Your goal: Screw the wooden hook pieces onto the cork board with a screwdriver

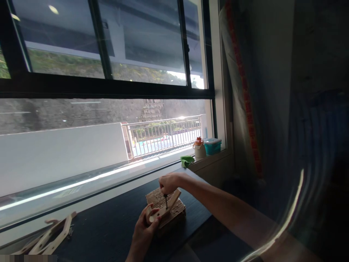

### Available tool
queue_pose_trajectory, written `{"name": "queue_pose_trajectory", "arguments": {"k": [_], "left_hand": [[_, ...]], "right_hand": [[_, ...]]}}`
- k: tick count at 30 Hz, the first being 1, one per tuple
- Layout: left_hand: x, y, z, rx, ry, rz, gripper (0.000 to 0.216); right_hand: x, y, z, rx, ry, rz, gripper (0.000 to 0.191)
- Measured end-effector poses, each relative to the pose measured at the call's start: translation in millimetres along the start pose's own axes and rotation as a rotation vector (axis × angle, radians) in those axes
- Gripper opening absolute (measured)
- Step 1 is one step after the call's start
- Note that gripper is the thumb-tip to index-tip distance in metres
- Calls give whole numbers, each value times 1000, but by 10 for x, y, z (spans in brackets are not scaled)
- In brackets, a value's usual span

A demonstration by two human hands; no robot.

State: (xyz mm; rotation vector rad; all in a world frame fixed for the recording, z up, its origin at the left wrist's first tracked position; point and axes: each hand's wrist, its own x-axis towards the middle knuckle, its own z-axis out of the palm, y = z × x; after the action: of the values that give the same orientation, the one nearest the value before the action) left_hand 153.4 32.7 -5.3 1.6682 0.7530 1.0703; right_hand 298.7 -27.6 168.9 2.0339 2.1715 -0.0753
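My right hand is closed in a fist over the top of a screwdriver; its handle is hidden in the fingers. The thin shaft points down, its tip at a pale wooden piece with a rounded end and holes. My left hand pinches that piece at its rounded end, thumb on the near side. Beneath lies a rough-topped wooden block, partly covered by the piece and my hands. Whether a screw sits under the tip is too small to tell.
The dark table runs along a window sill. Several wooden parts lie at the left, with small dark bits beside them. On the right of the sill are a green cloth, a bottle with an orange lid and a teal box.
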Motion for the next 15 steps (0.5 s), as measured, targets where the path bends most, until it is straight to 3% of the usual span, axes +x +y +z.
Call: {"name": "queue_pose_trajectory", "arguments": {"k": [15], "left_hand": [[35,-79,-4,-20,22,30,58]], "right_hand": [[-26,8,-102,-30,-36,-16,28]]}}
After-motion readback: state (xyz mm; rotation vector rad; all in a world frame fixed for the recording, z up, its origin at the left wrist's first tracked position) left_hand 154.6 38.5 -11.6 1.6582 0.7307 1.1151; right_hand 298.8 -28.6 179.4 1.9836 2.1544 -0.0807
